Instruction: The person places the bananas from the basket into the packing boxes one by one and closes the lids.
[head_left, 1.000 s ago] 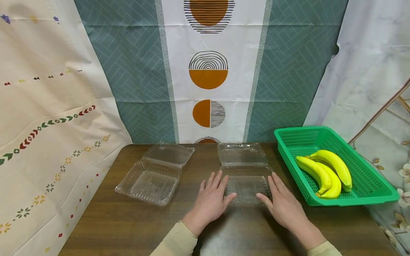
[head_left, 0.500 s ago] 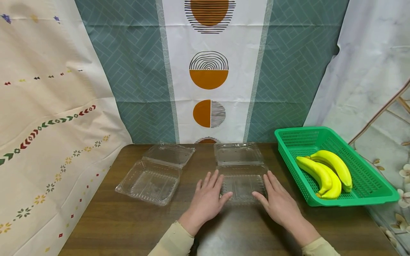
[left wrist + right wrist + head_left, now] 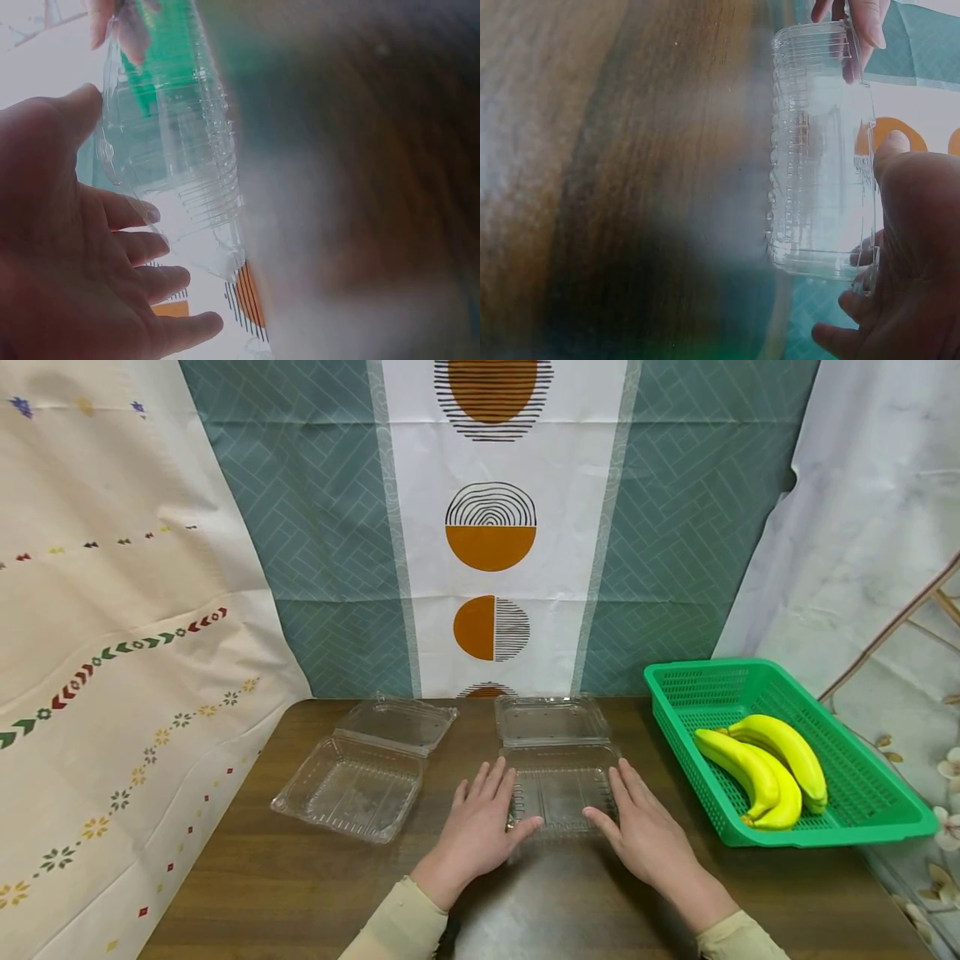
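A clear plastic clamshell container (image 3: 564,797) lies unfolded on the wooden table, its lid laid back toward the curtain. My left hand (image 3: 478,827) rests along its left side with straight fingers, thumb over the near edge. On the opposite side, my right hand (image 3: 647,833) lies against the container in the same way, fingers extended. The left wrist view shows the left fingers (image 3: 161,283) at the container's side. In the right wrist view the right thumb (image 3: 892,146) is at the rim. Neither hand curls around the container.
A second clear clamshell container (image 3: 352,789) lies unfolded to the left, slightly turned. At the right stands a green perforated basket (image 3: 873,797) holding yellow bananas (image 3: 783,768). Patterned curtains (image 3: 330,543) hang behind the table (image 3: 247,893) and along its sides.
The container between my hands has slid a little to the left, and both hands have moved left with it. The other container, the basket and the bananas stay in place.
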